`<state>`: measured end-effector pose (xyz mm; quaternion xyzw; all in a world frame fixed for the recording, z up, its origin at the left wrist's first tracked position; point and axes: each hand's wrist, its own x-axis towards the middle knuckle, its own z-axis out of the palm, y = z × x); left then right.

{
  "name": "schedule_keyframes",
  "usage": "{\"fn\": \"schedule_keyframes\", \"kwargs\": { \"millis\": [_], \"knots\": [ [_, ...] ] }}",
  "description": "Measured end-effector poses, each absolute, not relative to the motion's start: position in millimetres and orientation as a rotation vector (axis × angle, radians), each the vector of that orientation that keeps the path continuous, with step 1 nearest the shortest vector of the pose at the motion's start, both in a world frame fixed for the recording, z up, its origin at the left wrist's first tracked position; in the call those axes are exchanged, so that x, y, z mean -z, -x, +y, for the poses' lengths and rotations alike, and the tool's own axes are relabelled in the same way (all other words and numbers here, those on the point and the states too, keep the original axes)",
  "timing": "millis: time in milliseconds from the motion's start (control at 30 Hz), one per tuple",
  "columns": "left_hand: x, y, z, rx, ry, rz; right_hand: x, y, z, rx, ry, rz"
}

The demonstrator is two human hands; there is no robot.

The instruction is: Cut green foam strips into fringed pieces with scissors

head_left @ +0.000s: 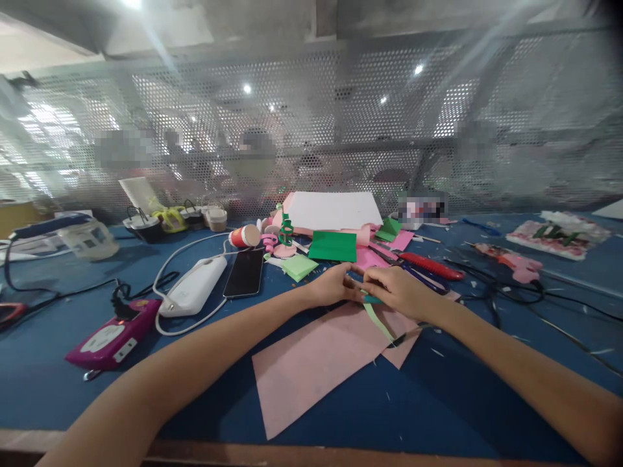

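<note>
Pale-green strip (377,322) hangs from R hand (396,292), fingers pinching it, prob. for control; L hand (333,285) adj., can't tell grip.

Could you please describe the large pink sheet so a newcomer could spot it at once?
On the blue table, find where the left hand and right hand meet. The pink sheet lies just nearer the camera, slanting toward the table's front edge. It is far larger than the pale green strip lying partly over it.
</note>
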<state>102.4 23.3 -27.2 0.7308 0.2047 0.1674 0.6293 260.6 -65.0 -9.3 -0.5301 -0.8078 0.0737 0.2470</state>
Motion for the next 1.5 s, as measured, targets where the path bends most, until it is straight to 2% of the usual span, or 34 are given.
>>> {"fn": "schedule_keyframes", "kwargs": {
  "millis": [433, 633, 800, 1100, 1500],
  "knots": [
    [25, -103, 23, -0.347, -1.706, 0.44, 12, -261, -63, -0.205, 1.456, -2.108],
    [30, -106, 22, -0.584, -1.528, 0.487, 13, -268, -59, -0.157, 1.38, -1.885],
    [31, -105, 25, -0.859, -1.301, 0.552, 13, -264, -60, -0.411, 1.575, -1.925],
    [33, -105, 31, -0.808, -1.286, 0.562, 16, -264, -58, -0.924, 1.435, -1.836],
    [32, -105, 29, -0.826, -1.256, 0.582, 18, -267, -55, -1.095, 1.395, -1.77]
  ]
}}
